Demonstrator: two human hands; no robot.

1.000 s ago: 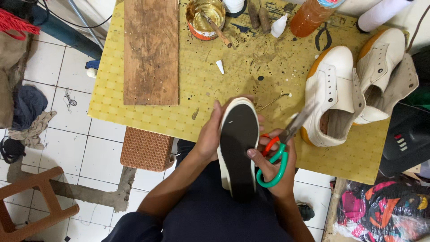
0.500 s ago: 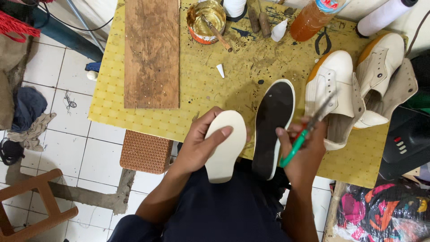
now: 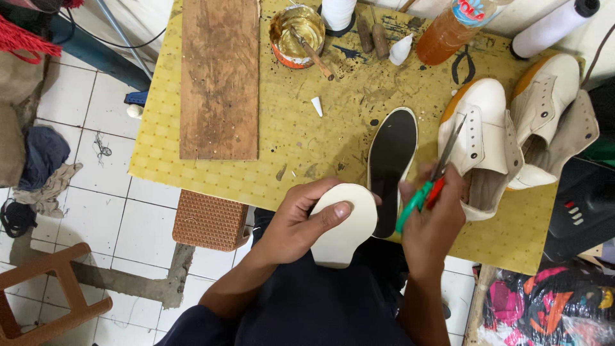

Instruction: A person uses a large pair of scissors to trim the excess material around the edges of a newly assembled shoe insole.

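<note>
the left hand [image 3: 301, 221] has a grip on a cream insole [image 3: 346, 224] at the bench [image 3: 211, 173] edge. the right hand [image 3: 432, 221] grips scissors [image 3: 426, 186], beside a black insole [image 3: 391, 163]. far past both grips stands an orange bottle [image 3: 448, 32].

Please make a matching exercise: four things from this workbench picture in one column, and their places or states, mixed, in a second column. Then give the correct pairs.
Column 1
1. cream insole
2. scissors
3. black sole
4. glue tin

Column 2
A. lies flat on the yellow table, touched by no hand
B. held in the right hand
C. stands open at the far side with a stick in it
D. held in the left hand, thumb on top

Pairs: 1-D, 2-B, 3-A, 4-C
</note>
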